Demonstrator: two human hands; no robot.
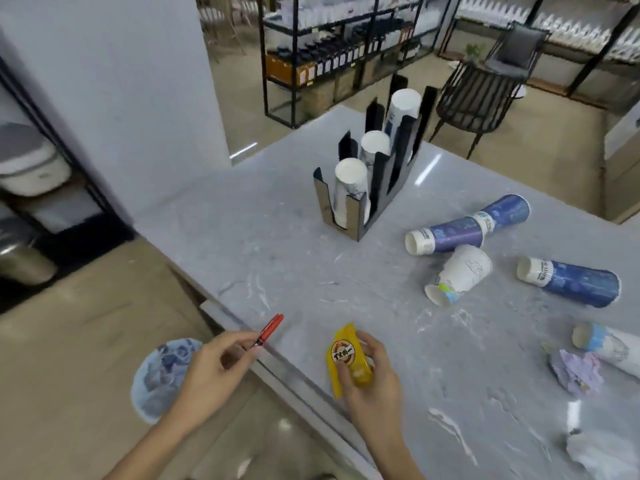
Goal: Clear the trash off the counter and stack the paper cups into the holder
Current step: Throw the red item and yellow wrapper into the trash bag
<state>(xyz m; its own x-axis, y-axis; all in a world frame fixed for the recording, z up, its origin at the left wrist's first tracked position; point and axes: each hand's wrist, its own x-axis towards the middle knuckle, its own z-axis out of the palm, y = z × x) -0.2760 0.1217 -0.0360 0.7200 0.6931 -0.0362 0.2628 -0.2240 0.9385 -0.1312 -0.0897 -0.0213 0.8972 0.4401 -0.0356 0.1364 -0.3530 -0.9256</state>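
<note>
My left hand (211, 368) pinches a red wrapper (270, 329) at the counter's near edge. My right hand (374, 379) grips a yellow snack packet (346, 358) just above the counter (277, 244). A black cup holder (374, 168) stands at the back with three stacks of white cups in its slots. Several paper cups lie on their sides at the right: a blue nested stack (467, 225), a white cup (459, 277), another blue cup (571, 280) and a white and blue cup (609, 344). A crumpled purple paper (576, 372) and a crumpled white paper (602, 452) lie near the right edge.
A round blue patterned object (162, 375) lies on the floor below the counter's left edge. A white pillar rises at the left. Beyond the counter stand black shelves (329, 57) with goods and a dark slatted chair (474, 98).
</note>
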